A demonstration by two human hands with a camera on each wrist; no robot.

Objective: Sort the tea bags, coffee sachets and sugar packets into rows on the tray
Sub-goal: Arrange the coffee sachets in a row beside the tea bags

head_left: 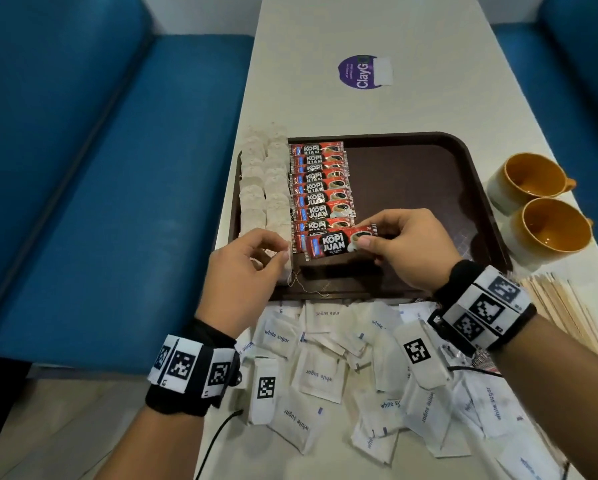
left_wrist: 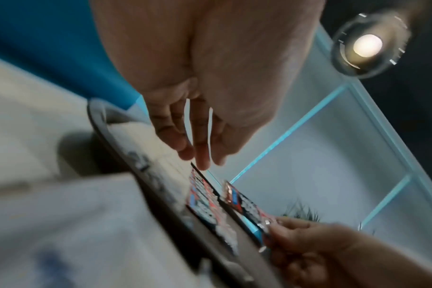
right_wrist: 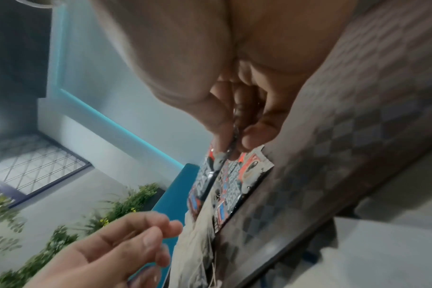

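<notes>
A brown tray [head_left: 411, 161] holds two columns of pale tea bags [head_left: 263, 188] at its left. Beside them runs a row of red coffee sachets [head_left: 320, 183]. My right hand [head_left: 366, 239] pinches one more coffee sachet [head_left: 332, 243] by its right end, just above the near end of that row. The right wrist view shows thumb and finger squeezing this sachet [right_wrist: 210, 175] edge-on. My left hand [head_left: 280, 252] hovers over the nearest tea bags with relaxed fingers [left_wrist: 202, 155] and holds nothing. White sugar packets [head_left: 325, 375] lie in a loose pile on the table before the tray.
Two orange-lined mugs [head_left: 529, 178] [head_left: 550, 230] stand right of the tray. Wooden stirrers [head_left: 564, 306] lie near them. The tray's right half is bare. A purple sticker [head_left: 359, 72] sits farther up the table. A blue bench [head_left: 117, 168] runs along the left.
</notes>
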